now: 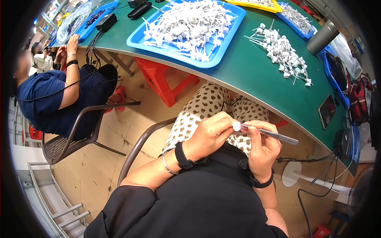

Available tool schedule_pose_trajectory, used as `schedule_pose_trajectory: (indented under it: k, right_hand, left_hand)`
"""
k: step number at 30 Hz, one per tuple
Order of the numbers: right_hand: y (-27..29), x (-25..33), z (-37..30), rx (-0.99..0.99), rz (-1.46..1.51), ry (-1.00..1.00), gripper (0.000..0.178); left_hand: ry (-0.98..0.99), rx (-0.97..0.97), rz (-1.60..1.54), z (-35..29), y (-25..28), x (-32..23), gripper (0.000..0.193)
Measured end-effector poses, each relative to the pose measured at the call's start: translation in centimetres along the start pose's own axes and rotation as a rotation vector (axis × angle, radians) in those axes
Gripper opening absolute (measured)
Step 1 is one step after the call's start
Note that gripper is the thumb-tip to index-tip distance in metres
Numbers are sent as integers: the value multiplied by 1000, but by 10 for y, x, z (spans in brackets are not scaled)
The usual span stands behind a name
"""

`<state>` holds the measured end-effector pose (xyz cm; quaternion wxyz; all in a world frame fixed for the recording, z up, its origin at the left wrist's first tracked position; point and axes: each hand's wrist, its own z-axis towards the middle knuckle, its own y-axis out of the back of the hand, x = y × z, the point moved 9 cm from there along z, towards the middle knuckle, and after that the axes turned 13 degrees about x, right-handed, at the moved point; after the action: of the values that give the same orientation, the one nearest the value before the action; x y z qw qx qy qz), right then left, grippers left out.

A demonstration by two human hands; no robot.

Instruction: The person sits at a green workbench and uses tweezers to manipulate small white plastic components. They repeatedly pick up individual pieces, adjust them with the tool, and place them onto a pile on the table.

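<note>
Above my lap, my left hand [216, 133] pinches a small white plastic part [237, 126] between thumb and fingers. My right hand [262, 144] is closed round a pair of metal tweezers [278, 136], whose back end sticks out to the right. The tips of the tweezers meet the white part; whether they grip it or only touch it I cannot tell. Ahead on the green table [238, 75] stands a blue tray [216, 59] heaped with white parts [190, 22] that have thin stems. A loose pile of similar parts [281, 51] lies right of the tray.
A grey metal cylinder [322, 37] and a phone [326, 111] are on the table at right. Under the table is a red stool [158, 79]. At left a person in dark blue [51, 95] sits on a brown chair [73, 142]. A fan [361, 190] stands at lower right.
</note>
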<state>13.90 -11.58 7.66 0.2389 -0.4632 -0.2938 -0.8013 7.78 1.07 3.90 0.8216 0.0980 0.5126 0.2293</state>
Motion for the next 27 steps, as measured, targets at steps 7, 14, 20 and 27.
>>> schedule_pose_trajectory:
  k: [7,14,20,27]
  right_hand:
    - [0,-1,0,-10,26,-7,8]
    - [2,-3,-3,-35,16,10,8]
    - [3,-2,-3,-26,-39,23,8]
    - [0,6,0,8,-153,38,7]
  left_hand:
    - [-5,-12,6,0,1,-1,17]
    - [34,27,-7,-1,-2,1,21]
    - [13,24,2,-1,-2,-1,15]
    - [16,48,23,-1,-5,-2,20]
